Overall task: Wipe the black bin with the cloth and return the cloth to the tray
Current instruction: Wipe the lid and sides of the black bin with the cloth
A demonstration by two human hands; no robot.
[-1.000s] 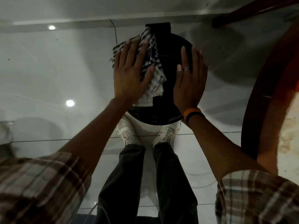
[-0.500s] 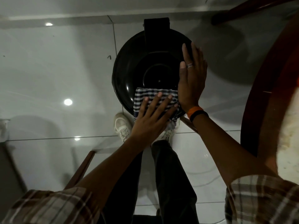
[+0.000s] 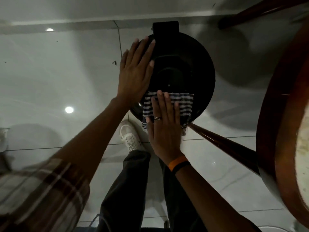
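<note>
right hand (image 3: 164, 129) presses the cloth (image 3: 181, 104) flat-fingered on the black bin (image 3: 197, 64) lid; left hand (image 3: 135, 71) steadies, open; unpinched cloth could slide off.

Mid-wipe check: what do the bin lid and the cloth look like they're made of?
Black bin lid: looks like moulded plastic, smooth and semi-glossy, with faint highlights near its front rim; metal cannot be ruled out. Cloth: soft woven fabric, probably cotton, matte, dark-and-white striped, draping limply over the lid's front edge under the right hand.
</note>
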